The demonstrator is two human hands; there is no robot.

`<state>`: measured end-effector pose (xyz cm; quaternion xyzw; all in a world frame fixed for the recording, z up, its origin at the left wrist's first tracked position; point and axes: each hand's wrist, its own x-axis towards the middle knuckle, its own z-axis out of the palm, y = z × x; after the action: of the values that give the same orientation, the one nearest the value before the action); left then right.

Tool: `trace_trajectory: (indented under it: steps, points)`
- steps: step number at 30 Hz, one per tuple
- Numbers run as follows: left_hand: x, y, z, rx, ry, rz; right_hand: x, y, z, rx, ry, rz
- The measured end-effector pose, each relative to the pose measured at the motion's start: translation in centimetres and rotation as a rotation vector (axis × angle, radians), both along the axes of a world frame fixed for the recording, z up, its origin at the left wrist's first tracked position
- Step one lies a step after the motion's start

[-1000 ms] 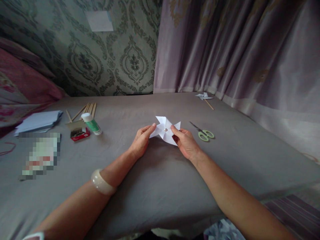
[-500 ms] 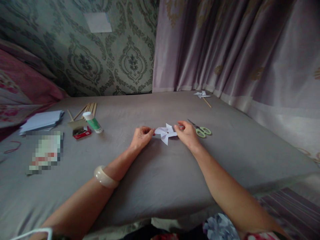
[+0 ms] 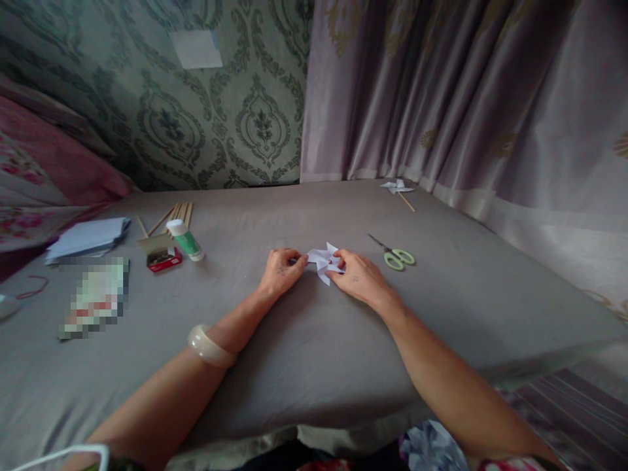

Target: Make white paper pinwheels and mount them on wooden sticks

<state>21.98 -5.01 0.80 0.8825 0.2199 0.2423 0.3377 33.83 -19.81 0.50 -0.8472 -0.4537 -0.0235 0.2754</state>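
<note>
A white paper pinwheel [image 3: 322,259] with a small pin at its centre lies between my hands at the middle of the grey cloth. My left hand [image 3: 282,269] pinches its left tip between thumb and fingers. From the right, my right hand [image 3: 357,273] closes thumb and fingers over the right side, close to the pin; its fingers partly hide that blade. Just beyond my right hand lie scissors [image 3: 393,254] with light green handles.
To the left are a glue stick [image 3: 185,240], an open red box [image 3: 163,259] of small items, several wooden sticks [image 3: 182,214], a stack of paper [image 3: 88,237] and a blurred packet [image 3: 95,297]. Another pinwheel [image 3: 397,188] on a stick lies at the back right.
My right hand has moved left from the pinwheel's right tip to near its centre pin. My left hand stays at the left tip. The view has shifted slightly.
</note>
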Motion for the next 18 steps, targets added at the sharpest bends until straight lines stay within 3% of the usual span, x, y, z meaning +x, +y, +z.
trace_trajectory:
  steps: [11,18]
  points:
    - [0.02,-0.17,-0.34,0.078,-0.066,0.072,-0.47,0.43,0.13,0.015,-0.087,0.052]
    - [0.01,-0.88,0.01,0.189,0.022,-0.072,-0.44,0.72,-0.04,0.018,0.028,0.106]
